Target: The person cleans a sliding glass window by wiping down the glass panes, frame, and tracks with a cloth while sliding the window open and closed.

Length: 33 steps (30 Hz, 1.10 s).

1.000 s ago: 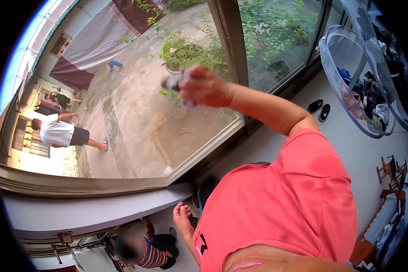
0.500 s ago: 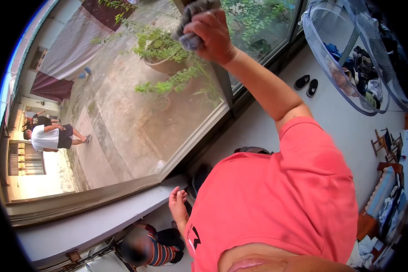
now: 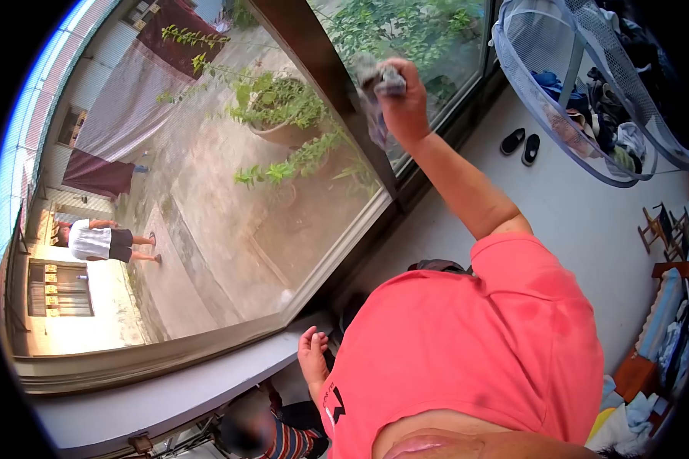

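My right hand [image 3: 407,107] is raised, its fingers closed around a crumpled grey cloth [image 3: 371,115]. Part of the cloth hangs below the fist, in front of the dark window post [image 3: 333,80] and the edge of a glass pane [image 3: 455,80]. I cannot tell whether it touches them. My left hand [image 3: 313,356] is held low beside my coral shirt [image 3: 467,344], near the pale windowsill [image 3: 230,367]. Its fingers are loosely bent and apart, with nothing visible in them.
A child in a striped top [image 3: 287,440] is below the sill. Mesh hampers [image 3: 540,99] with clothes stand at upper right, beside black shoes [image 3: 521,146]. Small wooden stools [image 3: 664,228] are at far right. Outside are a potted plant [image 3: 283,138] and a walking person [image 3: 99,241].
My right hand has moved down and to the right with the cloth, which now hangs more loosely. My left hand stays low by the sill. The view has shifted slightly.
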Each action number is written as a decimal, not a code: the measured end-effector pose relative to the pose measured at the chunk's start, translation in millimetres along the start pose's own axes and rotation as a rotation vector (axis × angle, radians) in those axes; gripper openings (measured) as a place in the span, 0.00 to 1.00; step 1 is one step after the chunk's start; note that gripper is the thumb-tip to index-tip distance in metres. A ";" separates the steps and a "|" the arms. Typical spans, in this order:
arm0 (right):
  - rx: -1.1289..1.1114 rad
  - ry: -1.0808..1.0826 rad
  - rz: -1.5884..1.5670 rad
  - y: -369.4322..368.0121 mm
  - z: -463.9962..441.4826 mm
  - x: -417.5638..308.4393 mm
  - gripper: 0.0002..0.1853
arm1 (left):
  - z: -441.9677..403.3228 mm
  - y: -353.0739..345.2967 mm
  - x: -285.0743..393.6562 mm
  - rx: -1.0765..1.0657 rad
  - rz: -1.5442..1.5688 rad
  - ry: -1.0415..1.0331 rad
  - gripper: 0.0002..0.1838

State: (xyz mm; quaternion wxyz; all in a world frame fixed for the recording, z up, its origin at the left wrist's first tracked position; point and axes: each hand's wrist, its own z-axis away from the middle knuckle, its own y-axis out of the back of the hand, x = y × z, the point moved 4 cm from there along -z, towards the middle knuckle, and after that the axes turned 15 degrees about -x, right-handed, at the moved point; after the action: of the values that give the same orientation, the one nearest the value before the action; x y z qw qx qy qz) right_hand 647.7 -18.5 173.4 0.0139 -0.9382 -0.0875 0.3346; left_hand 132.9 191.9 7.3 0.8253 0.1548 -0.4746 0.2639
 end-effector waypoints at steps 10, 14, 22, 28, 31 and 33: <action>-0.090 0.346 -0.215 -40.7 -167.5 -120.6 0.16 | -5.7 -15.0 -0.3 -0.035 0.001 -0.018 0.16; -0.066 0.322 -0.054 -29.7 -117.4 -77.8 0.09 | 2.8 -22.0 0.8 -0.002 -0.009 -0.020 0.17; -0.241 0.275 0.311 -33.3 48.6 39.7 0.20 | 3.1 -17.8 -25.7 0.046 0.016 0.029 0.17; -0.615 -0.775 0.160 9.6 186.1 149.9 0.17 | -13.5 -30.1 -56.4 -0.020 -0.061 0.106 0.16; -0.282 -1.366 -0.331 32.6 240.2 169.9 0.14 | -28.1 -40.7 -117.6 -0.130 -0.321 0.154 0.18; -0.215 -1.636 -0.555 45.2 285.5 186.6 0.11 | -27.5 -57.9 -195.2 -0.255 -0.351 0.290 0.20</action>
State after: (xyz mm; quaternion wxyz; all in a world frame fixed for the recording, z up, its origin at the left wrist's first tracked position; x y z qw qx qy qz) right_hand 616.7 -39.9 -168.5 -0.0609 -0.3444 -0.3267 0.8781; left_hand 105.8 102.4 -175.7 0.9308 0.0898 -0.3465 0.0740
